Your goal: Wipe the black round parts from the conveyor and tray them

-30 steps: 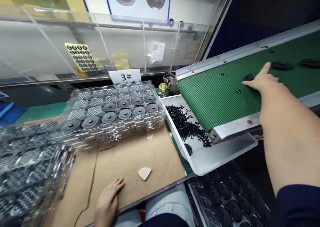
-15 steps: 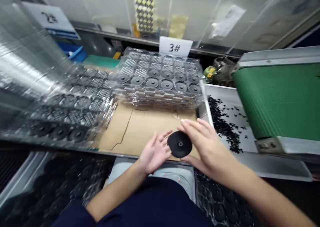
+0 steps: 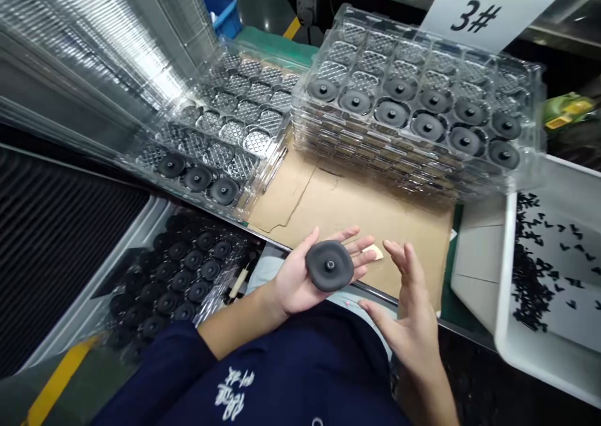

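Note:
My left hand point(image 3: 295, 288) is palm up with its fingers stretched out, and a black round disc point(image 3: 323, 276) rests on the palm. The disc is matte and dished, with a small raised stub at its centre. To the right, my right hand point(image 3: 410, 294) is held apart from the disc, its thumb and fingers spread and nothing between them. Under both hands lies a brown cardboard sheet point(image 3: 347, 197) with a crack across it. A small pale piece point(image 3: 374, 251) shows just behind the left fingertips.
A stack of clear trays point(image 3: 370, 144) stands behind, front pockets holding black discs. Another clear tray point(image 3: 241, 216) at left holds several discs. At right, a white bin point(image 3: 502, 288) contains small black pieces. Below left sits a tray of discs point(image 3: 181, 282). A "3#" sign point(image 3: 483, 13) stands behind.
The disc has passed from my right hand's grip onto my left palm. My right hand has opened and drawn away to the right. The view has turned and moved closer.

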`<action>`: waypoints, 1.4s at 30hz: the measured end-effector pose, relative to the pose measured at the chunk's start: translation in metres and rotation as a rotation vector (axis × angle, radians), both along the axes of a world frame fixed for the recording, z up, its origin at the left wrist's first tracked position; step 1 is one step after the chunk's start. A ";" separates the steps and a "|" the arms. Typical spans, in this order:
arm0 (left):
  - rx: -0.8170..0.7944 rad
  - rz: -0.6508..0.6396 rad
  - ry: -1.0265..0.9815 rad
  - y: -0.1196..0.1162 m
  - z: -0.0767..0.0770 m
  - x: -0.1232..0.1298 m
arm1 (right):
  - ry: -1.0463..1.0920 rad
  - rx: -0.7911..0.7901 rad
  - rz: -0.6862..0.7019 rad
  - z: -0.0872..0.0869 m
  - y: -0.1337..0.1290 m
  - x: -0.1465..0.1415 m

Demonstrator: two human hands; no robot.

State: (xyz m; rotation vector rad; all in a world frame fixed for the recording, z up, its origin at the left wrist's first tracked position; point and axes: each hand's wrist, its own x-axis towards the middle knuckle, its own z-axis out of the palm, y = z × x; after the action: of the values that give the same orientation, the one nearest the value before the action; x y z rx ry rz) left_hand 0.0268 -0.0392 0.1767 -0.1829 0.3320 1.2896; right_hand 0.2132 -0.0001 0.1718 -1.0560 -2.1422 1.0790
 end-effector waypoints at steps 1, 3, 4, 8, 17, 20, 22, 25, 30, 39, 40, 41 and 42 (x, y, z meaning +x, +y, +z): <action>0.004 0.009 0.014 -0.001 -0.001 -0.002 | 0.018 -0.034 -0.019 -0.003 -0.004 -0.004; 0.009 0.026 0.046 -0.002 -0.002 -0.006 | 0.036 -0.076 -0.048 -0.008 -0.010 -0.013; 0.015 0.035 0.061 -0.002 -0.003 -0.008 | 0.041 -0.092 -0.058 -0.009 -0.012 -0.016; 0.052 0.074 0.115 -0.005 -0.007 -0.011 | 0.041 -0.149 -0.069 -0.010 -0.017 -0.027; 0.061 0.256 0.253 -0.008 -0.009 -0.008 | 0.168 -0.287 -0.114 -0.012 -0.029 -0.050; 0.060 0.290 0.308 -0.010 -0.009 -0.005 | 0.190 -0.330 -0.082 -0.014 -0.032 -0.054; 0.077 0.306 0.342 -0.011 -0.010 -0.002 | 0.176 -0.353 -0.055 -0.016 -0.034 -0.055; 0.093 0.323 0.404 -0.011 -0.012 0.004 | 0.155 -0.375 -0.048 -0.019 -0.035 -0.055; 0.143 0.342 0.427 -0.010 -0.014 0.012 | 0.185 -0.362 -0.078 -0.018 -0.033 -0.052; 0.079 0.297 0.521 -0.007 -0.013 0.022 | 0.240 -0.376 -0.120 -0.018 -0.032 -0.042; 0.091 0.300 0.520 -0.007 -0.013 0.023 | 0.258 -0.384 -0.119 -0.018 -0.031 -0.041; 0.106 0.302 0.518 -0.007 -0.013 0.023 | 0.274 -0.398 -0.119 -0.018 -0.031 -0.040; 0.124 0.301 0.516 -0.007 -0.013 0.024 | 0.290 -0.421 -0.119 -0.018 -0.030 -0.040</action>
State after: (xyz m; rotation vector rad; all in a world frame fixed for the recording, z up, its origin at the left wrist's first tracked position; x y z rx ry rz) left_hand 0.0507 -0.0461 0.1634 0.2199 0.6803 1.6449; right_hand 0.1737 -0.0305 0.1537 -1.1096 -1.6430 1.5606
